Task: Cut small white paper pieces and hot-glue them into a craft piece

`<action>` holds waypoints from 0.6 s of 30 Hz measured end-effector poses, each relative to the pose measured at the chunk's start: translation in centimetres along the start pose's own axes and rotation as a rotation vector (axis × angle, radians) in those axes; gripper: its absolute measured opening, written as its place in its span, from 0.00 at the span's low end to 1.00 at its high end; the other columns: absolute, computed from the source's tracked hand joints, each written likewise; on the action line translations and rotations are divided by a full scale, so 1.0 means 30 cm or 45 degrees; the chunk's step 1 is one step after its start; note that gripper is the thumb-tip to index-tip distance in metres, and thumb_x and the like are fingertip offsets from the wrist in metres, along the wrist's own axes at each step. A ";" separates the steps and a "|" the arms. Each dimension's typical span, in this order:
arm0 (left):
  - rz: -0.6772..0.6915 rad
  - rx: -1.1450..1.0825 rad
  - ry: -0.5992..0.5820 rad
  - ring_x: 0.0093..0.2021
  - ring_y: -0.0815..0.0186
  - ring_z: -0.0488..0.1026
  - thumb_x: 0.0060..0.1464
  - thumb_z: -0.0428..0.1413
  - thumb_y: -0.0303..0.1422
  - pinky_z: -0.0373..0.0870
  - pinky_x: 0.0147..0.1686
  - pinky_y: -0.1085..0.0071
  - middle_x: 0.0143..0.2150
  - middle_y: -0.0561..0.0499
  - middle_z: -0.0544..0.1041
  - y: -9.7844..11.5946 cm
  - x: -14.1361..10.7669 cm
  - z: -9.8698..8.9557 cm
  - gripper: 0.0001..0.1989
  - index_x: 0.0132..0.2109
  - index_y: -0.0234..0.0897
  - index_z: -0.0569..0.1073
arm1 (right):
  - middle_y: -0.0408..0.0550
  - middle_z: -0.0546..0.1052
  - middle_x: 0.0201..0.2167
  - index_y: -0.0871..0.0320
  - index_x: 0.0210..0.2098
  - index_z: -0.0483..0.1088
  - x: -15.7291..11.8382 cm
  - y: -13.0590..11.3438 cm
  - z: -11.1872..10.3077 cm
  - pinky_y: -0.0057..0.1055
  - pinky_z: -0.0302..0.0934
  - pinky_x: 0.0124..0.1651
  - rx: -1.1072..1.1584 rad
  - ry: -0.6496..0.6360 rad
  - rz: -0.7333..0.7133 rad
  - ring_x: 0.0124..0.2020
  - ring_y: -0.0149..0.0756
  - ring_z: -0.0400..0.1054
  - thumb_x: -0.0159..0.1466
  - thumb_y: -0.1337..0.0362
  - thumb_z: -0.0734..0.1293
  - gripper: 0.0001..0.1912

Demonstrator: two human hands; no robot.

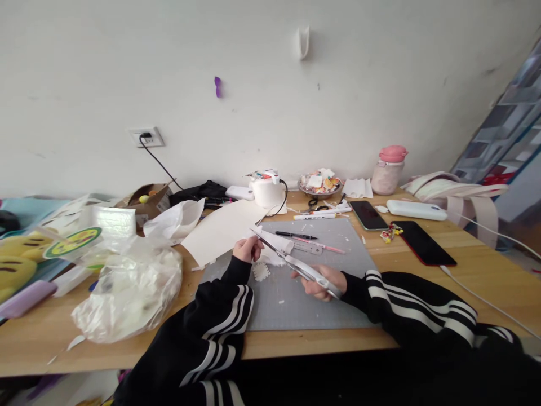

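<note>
My right hand point(320, 282) is closed round the handle of a pair of white-handled scissors point(301, 268), above the grey cutting mat point(313, 316). The blades point up and left toward my left hand point(248, 249), whose fingers are pinched together by the blade tips; whatever they hold is too small to make out. Just below the blades lies a small scallop-edged white piece point(261, 272). Behind them a curled white paper point(276, 243) rests on the mat, beside a black pen point(296, 235), a pink pen point(329, 247) and a clear ruler point(306, 247).
A large white sheet point(226, 228) and a plastic bag point(131, 290) lie to the left. At the back stand a white pot point(268, 193), a bowl of scraps point(320, 184) and a pink-lidded bottle point(387, 172). Two phones point(426, 243) and a white power bank point(416, 210) are at the right.
</note>
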State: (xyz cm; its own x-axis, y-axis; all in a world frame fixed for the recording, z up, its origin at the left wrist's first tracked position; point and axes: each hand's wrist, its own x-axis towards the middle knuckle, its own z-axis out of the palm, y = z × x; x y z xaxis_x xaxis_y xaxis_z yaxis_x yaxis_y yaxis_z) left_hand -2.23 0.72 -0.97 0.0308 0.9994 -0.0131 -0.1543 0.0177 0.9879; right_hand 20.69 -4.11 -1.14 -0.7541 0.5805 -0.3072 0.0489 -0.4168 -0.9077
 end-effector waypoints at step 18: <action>-0.007 0.002 0.076 0.09 0.75 0.56 0.45 0.51 0.38 0.47 0.14 0.76 0.06 0.55 0.61 0.022 -0.018 0.018 0.16 0.16 0.33 0.67 | 0.35 0.57 0.19 0.51 0.35 0.65 -0.008 -0.001 0.021 0.24 0.29 0.17 0.017 0.114 0.006 0.11 0.15 0.41 0.44 0.52 0.71 0.21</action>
State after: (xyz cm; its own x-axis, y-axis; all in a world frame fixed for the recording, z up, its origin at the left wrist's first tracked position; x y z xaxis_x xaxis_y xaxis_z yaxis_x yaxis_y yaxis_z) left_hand -1.80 0.19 -0.23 -0.0271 0.9992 -0.0280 -0.1523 0.0236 0.9880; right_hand 20.45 -4.68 -0.87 -0.6921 0.6386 -0.3365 0.0431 -0.4287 -0.9024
